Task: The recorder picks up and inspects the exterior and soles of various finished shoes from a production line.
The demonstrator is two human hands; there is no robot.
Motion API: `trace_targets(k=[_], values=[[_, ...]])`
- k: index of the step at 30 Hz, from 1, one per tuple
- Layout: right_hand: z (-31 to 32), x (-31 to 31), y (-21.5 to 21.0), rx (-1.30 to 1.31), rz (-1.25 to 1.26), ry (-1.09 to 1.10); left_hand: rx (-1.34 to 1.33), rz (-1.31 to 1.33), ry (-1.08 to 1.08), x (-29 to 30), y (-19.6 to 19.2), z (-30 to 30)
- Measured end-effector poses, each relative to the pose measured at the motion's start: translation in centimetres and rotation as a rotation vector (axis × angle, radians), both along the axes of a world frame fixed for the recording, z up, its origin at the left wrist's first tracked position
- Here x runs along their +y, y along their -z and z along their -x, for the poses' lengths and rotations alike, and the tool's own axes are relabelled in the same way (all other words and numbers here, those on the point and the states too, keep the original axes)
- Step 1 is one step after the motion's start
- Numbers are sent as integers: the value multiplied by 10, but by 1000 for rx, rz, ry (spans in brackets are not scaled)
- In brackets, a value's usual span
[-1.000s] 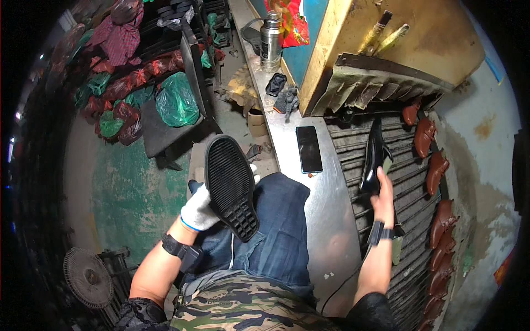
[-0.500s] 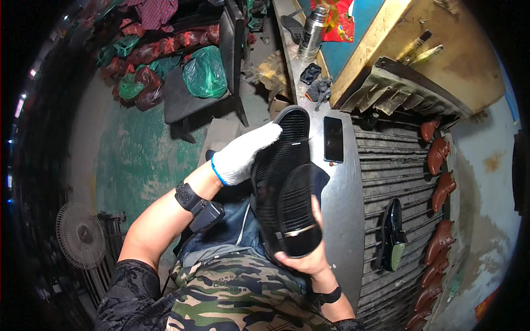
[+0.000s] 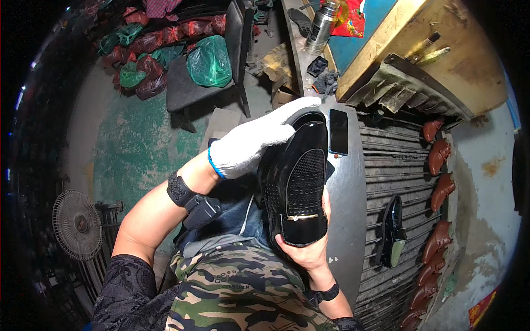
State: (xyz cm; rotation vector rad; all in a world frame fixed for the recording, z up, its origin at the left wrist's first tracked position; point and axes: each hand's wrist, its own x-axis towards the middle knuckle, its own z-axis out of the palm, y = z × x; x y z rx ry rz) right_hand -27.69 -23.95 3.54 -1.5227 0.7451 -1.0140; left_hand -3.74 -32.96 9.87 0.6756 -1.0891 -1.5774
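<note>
A glossy black loafer [image 3: 305, 185] with a perforated, textured top panel and a gold bar lies lengthwise in front of me, toe pointing away. Behind its toe shows the rim of a black sole [image 3: 308, 114]. My left hand [image 3: 254, 140], in a white knitted glove with a blue cuff, closes around the toe end, thumb on the loafer's toe and fingers along the sole rim. Bare, my right hand [image 3: 309, 251] grips the other end from below and the right side, its thumb at the near left corner. Whether sole and loafer touch all along is hidden.
A phone [image 3: 338, 131] lies on the metal bench [image 3: 345, 215]. Right of it, a slatted rack [image 3: 370, 182] bears another black loafer [image 3: 393, 231] and several brown shoe-shaped pieces [image 3: 439, 157]. Beyond stand a steel flask [image 3: 322, 26] and a chair [image 3: 190, 96] with a green bag.
The right hand has brought the loafer forward over the ribbed sole, covering its ribs. The left hand has shifted forward and right, now with its thumb over the loafer's toe.
</note>
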Motion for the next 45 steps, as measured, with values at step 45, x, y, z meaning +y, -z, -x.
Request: trace_targets(k=[45], values=[[21,-63,1,-837,-617,-609,-423,627,139,50,-47,33]])
